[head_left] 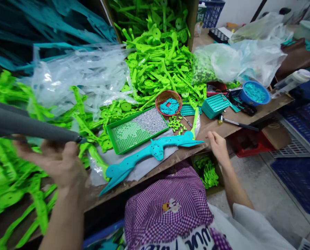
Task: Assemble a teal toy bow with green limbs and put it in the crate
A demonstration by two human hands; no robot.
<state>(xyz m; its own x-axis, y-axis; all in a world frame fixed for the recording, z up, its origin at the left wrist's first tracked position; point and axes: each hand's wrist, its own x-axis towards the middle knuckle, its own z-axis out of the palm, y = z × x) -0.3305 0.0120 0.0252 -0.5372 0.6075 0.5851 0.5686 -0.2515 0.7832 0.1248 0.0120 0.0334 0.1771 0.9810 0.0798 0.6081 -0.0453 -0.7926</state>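
- Head view: left hand at the worktop's left side, blurred; fingers spread and part-curled against a dark grey tapered cylindrical tool. Contact likely, but cannot tell how firm the grip is.
- Tool slants in from the left edge, narrow tip toward the middle.
- Right hand near the worktop's front edge, fingers curled in, thumb against index finger; cannot tell if something small is pinched.
- Long bright blue plastic piece with pointed ends lies between the 2 hands, along the front of the brown worktop; its right tip is just beside the right hand.
- 2 lime-green plastic arms, 1 at each end of the blue piece: left, right.
- Behind it, a green perforated rectangular tray with small silvery metal parts heaped toward the right.
- Beyond: round red-brown basket of flat blue pieces; lime-green stubs loose nearby.
- Farther right, a black-handled hammer.
- Lime-green parts piled behind.
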